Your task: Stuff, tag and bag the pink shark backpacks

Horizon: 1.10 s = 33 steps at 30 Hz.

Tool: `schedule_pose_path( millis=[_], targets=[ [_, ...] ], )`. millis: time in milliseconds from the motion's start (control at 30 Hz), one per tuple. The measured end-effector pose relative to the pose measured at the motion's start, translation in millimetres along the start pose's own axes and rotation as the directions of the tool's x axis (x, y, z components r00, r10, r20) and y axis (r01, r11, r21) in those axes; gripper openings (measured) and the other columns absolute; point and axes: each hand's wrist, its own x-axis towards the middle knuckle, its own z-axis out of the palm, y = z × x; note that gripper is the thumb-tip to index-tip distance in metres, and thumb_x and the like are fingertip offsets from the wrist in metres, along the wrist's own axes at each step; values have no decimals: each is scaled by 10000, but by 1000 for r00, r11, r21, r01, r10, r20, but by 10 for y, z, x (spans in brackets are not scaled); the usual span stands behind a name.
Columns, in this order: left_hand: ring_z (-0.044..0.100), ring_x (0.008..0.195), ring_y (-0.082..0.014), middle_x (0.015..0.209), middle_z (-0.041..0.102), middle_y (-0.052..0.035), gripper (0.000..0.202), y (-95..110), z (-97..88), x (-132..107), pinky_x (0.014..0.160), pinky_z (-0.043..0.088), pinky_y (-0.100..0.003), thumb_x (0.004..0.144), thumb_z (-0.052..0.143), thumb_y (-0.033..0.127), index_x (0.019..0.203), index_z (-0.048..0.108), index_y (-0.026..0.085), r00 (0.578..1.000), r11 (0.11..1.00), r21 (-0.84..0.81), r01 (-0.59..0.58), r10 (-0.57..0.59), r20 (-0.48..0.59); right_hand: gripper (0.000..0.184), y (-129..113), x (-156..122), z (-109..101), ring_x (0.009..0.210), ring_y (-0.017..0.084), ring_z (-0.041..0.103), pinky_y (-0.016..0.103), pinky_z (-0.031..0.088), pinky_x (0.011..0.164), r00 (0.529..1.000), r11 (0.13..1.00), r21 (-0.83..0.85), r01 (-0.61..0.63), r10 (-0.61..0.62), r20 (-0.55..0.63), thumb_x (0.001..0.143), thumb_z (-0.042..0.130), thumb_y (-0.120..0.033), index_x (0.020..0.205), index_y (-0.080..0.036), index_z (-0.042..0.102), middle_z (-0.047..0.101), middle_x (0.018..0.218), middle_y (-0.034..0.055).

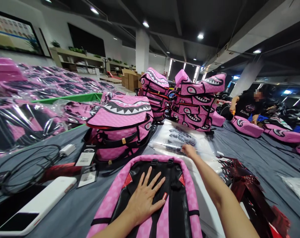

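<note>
A pink checkered backpack [190, 185] lies in front of me with its black back panel and straps facing up. My left hand [144, 196] rests flat on that panel, fingers spread. Beyond the backpack is a pile of clear plastic bags [171, 137] printed with black lettering. My right hand [189, 151] reaches forward to this pile, its fingers closed on the plastic of a bag; the fingertips are partly hidden. Left of the bags sits a stack of pink backpacks [126, 114] with shark-mouth prints.
More stacked backpacks [193, 102] stand behind the bags. At left are a white device [38, 205], black cables [23, 168], paper tags [86, 158] and plastic-wrapped backpacks [23, 122]. Dark red tags [251, 188] lie at right. A co-worker [249, 104] handles a backpack across the table.
</note>
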Motion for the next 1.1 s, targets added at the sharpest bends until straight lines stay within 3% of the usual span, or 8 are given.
schedule_pose_path(
  millis=[133,267,533,767,900,1000,1067,1100],
  targets=[
    [168,1529,-441,1633,384,5,727,8,-22,1,1169,222,-650,954,415,686,1591,199,410,1000,1000,-18,6,-6,19,37,-11,-328,282,845,200,642,250,393,670,996,996,-36,-79,80,30,824,712,-215,790,-202,722,717,861,48],
    [211,1518,-434,1640,369,0,735,12,-54,2,1176,211,-650,947,411,702,1588,203,407,999,999,-40,26,-24,43,152,39,-326,357,889,197,645,254,415,701,993,993,-20,-117,118,23,913,608,-266,843,-220,734,729,932,51],
    [145,1538,-449,1654,338,-4,714,22,-37,11,1169,206,-688,961,394,685,1592,221,401,995,996,-68,52,-46,91,76,83,221,-199,739,197,621,261,385,645,997,999,36,-25,22,80,793,711,-257,748,-206,745,696,744,39],
    [135,1549,-429,1635,380,-1,683,29,-36,27,1193,193,-676,953,428,672,1569,302,403,996,992,-111,61,-53,73,221,-220,292,-657,667,164,541,246,403,662,993,976,186,116,-109,-47,881,548,-347,719,-210,610,610,663,-3],
    [141,1544,-450,1623,400,-13,670,24,-39,45,1177,211,-709,953,440,664,1556,345,388,997,987,-152,54,-45,61,260,-497,75,-979,685,164,522,259,425,703,964,937,270,221,-168,-206,950,403,-368,763,-221,508,569,701,5],
    [140,1546,-446,1617,408,-45,664,27,-112,70,1188,201,-712,942,472,660,1525,432,345,995,971,-220,89,-77,66,270,-717,-303,-1166,695,163,504,260,429,689,930,897,309,315,-227,-289,964,364,-406,788,-228,464,539,732,7],
    [141,1556,-411,1621,400,-68,675,76,-211,104,1230,126,-672,900,552,656,1471,526,296,988,894,-421,154,-140,64,290,-855,-665,-1215,684,160,493,258,428,673,910,868,326,374,-277,-308,961,389,-443,784,-228,468,527,728,1],
    [156,1557,-394,1602,433,-83,696,125,-269,128,1253,73,-636,838,637,663,1411,599,268,978,789,-581,201,-199,68,305,-915,-868,-1217,676,158,489,257,427,668,902,857,330,397,-298,-311,962,408,-461,782,-226,482,526,723,-1]
  ],
)
